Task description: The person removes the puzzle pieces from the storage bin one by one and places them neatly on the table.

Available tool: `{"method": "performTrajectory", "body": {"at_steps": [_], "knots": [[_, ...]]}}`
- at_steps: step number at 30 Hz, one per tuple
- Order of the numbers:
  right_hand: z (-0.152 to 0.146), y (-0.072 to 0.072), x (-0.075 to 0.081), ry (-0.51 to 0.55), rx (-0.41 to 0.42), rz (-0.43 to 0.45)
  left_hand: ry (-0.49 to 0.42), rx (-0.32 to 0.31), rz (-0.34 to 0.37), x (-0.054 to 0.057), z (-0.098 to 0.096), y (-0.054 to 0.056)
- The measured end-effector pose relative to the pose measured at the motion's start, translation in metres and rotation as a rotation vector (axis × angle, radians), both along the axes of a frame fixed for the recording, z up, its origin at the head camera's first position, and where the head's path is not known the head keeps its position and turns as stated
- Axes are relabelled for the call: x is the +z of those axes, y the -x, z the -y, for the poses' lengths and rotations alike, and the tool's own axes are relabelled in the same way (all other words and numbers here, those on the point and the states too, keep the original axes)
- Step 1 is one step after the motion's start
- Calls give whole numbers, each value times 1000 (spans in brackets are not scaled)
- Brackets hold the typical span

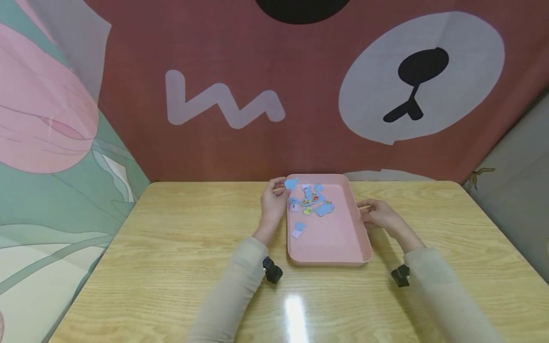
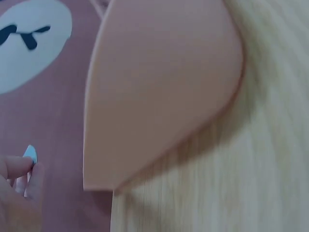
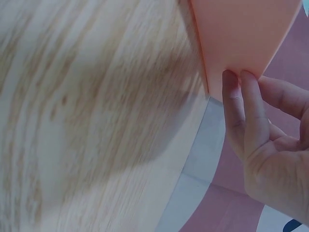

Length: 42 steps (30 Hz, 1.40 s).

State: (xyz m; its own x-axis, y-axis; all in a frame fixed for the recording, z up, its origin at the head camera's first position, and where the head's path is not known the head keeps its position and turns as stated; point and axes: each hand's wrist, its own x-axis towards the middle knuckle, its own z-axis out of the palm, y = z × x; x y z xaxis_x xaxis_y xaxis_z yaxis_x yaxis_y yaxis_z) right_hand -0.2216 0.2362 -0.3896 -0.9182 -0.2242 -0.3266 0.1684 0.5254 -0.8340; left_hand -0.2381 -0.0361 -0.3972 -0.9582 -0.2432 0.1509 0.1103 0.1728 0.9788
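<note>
A shallow pink tray (image 1: 334, 238) lies on the wooden table with several torn blue, white and yellow paper scraps (image 1: 324, 208) on it, mostly toward its back left. By the tray's left rim my left hand (image 1: 274, 202) pinches a blue paper scrap (image 1: 291, 183) between thumb and finger. At the side of the left wrist view the same pinch shows, with the scrap (image 2: 31, 153) seen almost edge-on. My right hand (image 1: 381, 216) holds the tray's right side. In the right wrist view its fingertips (image 3: 248, 77) touch the outer wall, and another finger's tip is hidden behind the rim.
The table (image 1: 180, 247) reaches out on both sides of the tray. Behind its back edge hangs a reddish-brown cloth (image 1: 309, 133) with a printed cartoon face. A patterned green and pink cloth (image 1: 47, 190) covers the left side.
</note>
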Motion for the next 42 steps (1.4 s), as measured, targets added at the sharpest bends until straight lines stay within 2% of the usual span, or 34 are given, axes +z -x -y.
{"method": "performTrajectory", "body": {"at_steps": [3,9,20,25,36,42], "knots": [[1,0,-1,5,-3,-5,-5,44,-5,-1,15,4],[3,0,-1,37,-21,-8,-17,83,20,-6,41,8],[5,1,-1,34,-8,-13,-49,122,127,-14,77,12],[3,1,-1,20,-1,-14,-72,136,174,-19,85,12],[2,1,-2,12,5,-16,37,81,260,-33,86,13],[2,-1,-1,-7,10,-13,56,67,285,-37,84,13]]}}
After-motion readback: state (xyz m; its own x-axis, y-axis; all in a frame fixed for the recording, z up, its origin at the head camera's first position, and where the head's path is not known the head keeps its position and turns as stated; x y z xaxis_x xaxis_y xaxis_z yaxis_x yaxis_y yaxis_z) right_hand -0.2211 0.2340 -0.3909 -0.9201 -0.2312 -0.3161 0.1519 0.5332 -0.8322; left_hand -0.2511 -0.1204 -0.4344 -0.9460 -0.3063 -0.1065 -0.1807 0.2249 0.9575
